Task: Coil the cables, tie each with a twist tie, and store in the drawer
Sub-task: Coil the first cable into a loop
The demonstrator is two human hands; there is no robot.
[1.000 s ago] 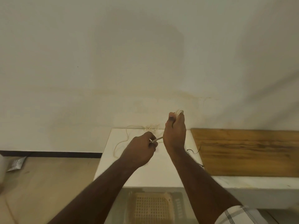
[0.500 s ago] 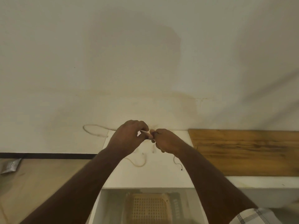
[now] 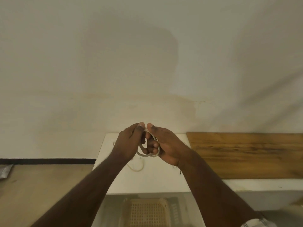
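Nearest, the open drawer [image 3: 147, 210] with its basket [image 3: 146, 212] waits below the table [image 3: 155, 177]. Above the table, the left hand [image 3: 129, 143] and right hand [image 3: 165, 145] hold the cable [image 3: 148, 155] in a small coil, fingers [image 3: 151, 145] curled through the loops. Keeping loops even and pinched should stop them springing; the loose tail [image 3: 136, 168] still needs winding.

A white surface [image 3: 152, 181] carries a loose pale cable [image 3: 136, 168], a thin dark wire [image 3: 177, 169] and a wooden board [image 3: 246, 154].
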